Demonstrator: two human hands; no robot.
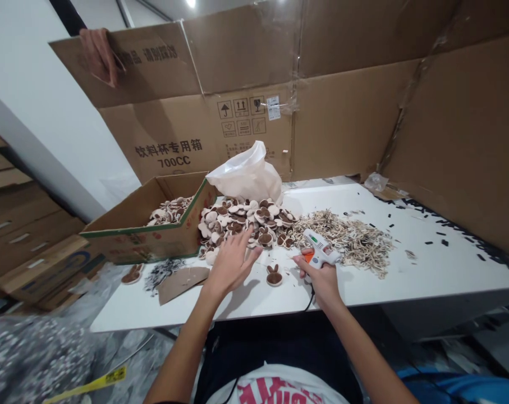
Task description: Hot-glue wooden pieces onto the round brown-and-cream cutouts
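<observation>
the right hand [321, 278] is wrapped around a white glue gun [317, 249]. the left hand [233, 261] is spread by the bunny pile [241, 219]. 1 bunny piece [274, 276] lies between the 2 hands.

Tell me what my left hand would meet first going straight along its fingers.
Most likely the heap of bunny-shaped pieces: the fingers of your left hand point into its near side. Depth is unclear, so they may already touch. The white bag sits behind.
</observation>
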